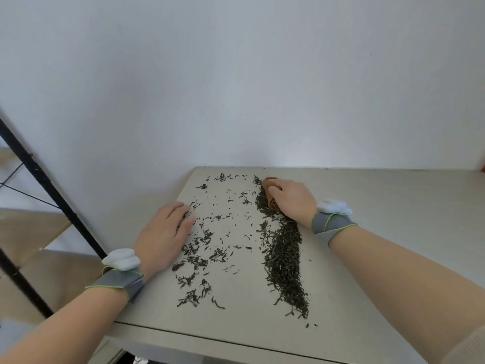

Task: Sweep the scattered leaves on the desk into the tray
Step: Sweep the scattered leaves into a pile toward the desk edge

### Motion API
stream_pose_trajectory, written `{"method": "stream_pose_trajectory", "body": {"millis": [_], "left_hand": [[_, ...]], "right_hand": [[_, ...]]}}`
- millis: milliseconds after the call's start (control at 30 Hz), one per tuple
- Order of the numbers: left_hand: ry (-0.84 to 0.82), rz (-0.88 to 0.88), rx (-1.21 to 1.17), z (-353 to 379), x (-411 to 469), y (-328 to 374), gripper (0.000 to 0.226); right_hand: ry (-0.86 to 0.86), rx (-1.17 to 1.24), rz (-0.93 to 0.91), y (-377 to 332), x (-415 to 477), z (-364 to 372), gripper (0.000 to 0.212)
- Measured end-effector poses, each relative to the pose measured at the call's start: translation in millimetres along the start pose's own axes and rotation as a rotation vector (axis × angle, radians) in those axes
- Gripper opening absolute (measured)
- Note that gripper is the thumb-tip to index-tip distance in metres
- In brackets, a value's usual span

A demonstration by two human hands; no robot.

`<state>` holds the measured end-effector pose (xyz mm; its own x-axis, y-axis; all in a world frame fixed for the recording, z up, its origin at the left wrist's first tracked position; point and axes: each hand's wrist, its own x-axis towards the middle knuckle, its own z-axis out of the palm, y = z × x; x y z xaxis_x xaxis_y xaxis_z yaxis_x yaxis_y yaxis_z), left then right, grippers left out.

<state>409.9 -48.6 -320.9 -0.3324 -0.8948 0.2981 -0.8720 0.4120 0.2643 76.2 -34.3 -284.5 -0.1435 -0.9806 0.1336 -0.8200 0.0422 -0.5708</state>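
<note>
Dark dried leaves lie on the pale desk. A dense band of leaves runs from the far middle toward the front edge. Thinner scattered leaves cover the desk's left part. My right hand grips a brown wooden tool at the far end of the dense band; most of the tool is hidden under the fingers. My left hand rests flat on the desk near its left edge, fingers straight, touching the scattered leaves. No tray is in view.
A white wall stands right behind the desk. A black metal frame slants beside the desk's left edge, with wooden flooring below it. The desk's right half holds no leaves. Both wrists wear grey bands with white devices.
</note>
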Motion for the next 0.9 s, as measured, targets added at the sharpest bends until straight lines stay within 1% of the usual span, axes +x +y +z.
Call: {"method": "stream_pose_trajectory", "body": {"millis": [100,133,200,300,467,533,734,900], "left_hand": [[0.002,0.003,-0.015,0,1,-1,0.069],[0.001,0.008,-0.013,0,1,-1,0.069],[0.000,0.020,-0.006,0,1,0,0.070],[-0.007,0.023,-0.002,-1,1,0,0.071],[-0.003,0.030,0.001,1,4,1,0.070],[0.003,0.034,0.009,2,5,2,0.069],[-0.003,0.038,0.025,2,7,4,0.070],[0.000,0.038,0.024,2,7,5,0.067]], "right_hand": [[0.089,0.234,0.071,8,-7,-14,0.035],[0.122,0.283,0.092,13,-10,-20,0.034],[0.155,0.297,0.108,25,-16,-29,0.031],[0.178,0.215,0.114,40,-25,-37,0.029],[0.152,-0.108,0.080,55,-40,-33,0.030],[0.129,-0.181,0.038,52,-44,-29,0.029],[0.081,-0.223,-0.089,23,-45,-5,0.030],[0.029,-0.191,-0.117,-3,-39,8,0.031]]}}
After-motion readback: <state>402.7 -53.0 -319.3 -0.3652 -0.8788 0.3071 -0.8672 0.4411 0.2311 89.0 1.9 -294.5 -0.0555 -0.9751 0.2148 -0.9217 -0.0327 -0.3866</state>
